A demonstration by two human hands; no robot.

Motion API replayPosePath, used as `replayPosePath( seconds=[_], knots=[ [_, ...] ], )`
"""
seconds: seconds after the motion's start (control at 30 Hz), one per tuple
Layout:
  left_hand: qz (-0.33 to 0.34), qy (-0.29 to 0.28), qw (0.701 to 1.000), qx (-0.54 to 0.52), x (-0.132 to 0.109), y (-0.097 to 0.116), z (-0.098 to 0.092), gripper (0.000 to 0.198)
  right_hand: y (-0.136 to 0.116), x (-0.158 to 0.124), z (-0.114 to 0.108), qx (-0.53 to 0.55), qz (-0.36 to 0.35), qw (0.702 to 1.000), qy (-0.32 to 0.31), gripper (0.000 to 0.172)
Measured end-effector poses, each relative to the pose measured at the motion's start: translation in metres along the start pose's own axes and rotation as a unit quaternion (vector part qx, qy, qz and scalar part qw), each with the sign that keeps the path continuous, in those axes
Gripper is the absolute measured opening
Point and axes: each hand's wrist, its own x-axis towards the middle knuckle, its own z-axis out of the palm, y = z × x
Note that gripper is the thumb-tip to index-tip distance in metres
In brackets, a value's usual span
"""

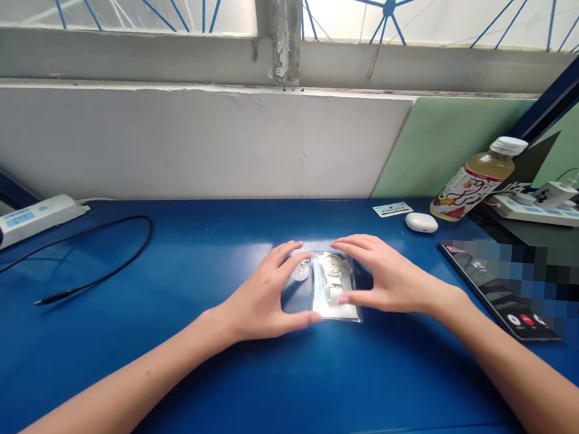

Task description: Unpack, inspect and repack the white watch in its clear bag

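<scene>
A small clear plastic pouch lies flat on the blue desk, between my two hands. Inside it, on white backing, is a white strap-like item with a round metallic-looking top; its exact kind is unclear. A round, pale printed piece shows at the pouch's left, partly behind my fingers. My left hand is open around the left side, its thumb tip at the lower edge. My right hand is also open, fingers near the top edge and thumb tip over the strap's lower end.
A phone, white earbud case, small card and leaning drink bottle are to the right. Power strips stand at both sides. A black cable curls across the left. Behind is a wall panel.
</scene>
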Motion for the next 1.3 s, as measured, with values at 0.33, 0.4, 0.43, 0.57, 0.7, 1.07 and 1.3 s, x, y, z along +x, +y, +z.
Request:
replayPosePath(
  seconds=[0.33,0.4,0.43,0.57,0.7,1.07,1.3],
  knots=[
    [0.090,-0.099,0.991,0.023,-0.001,-0.002,-0.005,0.100,-0.018,0.003,0.021,0.082,-0.011,0.995,-0.055,0.091],
    [0.088,-0.116,0.989,0.018,0.000,-0.001,-0.007,0.110,-0.020,0.004,0.021,0.089,-0.015,0.995,-0.048,0.088],
    [0.079,-0.114,0.990,0.016,0.001,0.000,-0.007,0.113,-0.021,0.005,0.021,0.092,-0.015,0.995,-0.046,0.088],
    [0.047,-0.081,0.996,0.013,0.003,0.002,-0.004,0.102,-0.021,0.006,0.021,0.082,0.000,0.996,-0.047,0.091],
    [0.036,-0.067,0.997,0.029,0.003,0.002,-0.003,0.098,-0.017,0.002,0.020,0.035,0.002,0.997,-0.068,0.107],
    [0.009,-0.095,0.995,0.043,0.005,-0.004,-0.007,0.107,-0.009,-0.001,0.021,0.050,0.030,0.993,-0.102,0.115],
    [0.005,-0.092,0.995,0.028,0.005,-0.004,-0.006,0.107,-0.011,0.002,0.018,0.069,0.046,0.988,-0.129,0.116]
  ],
)
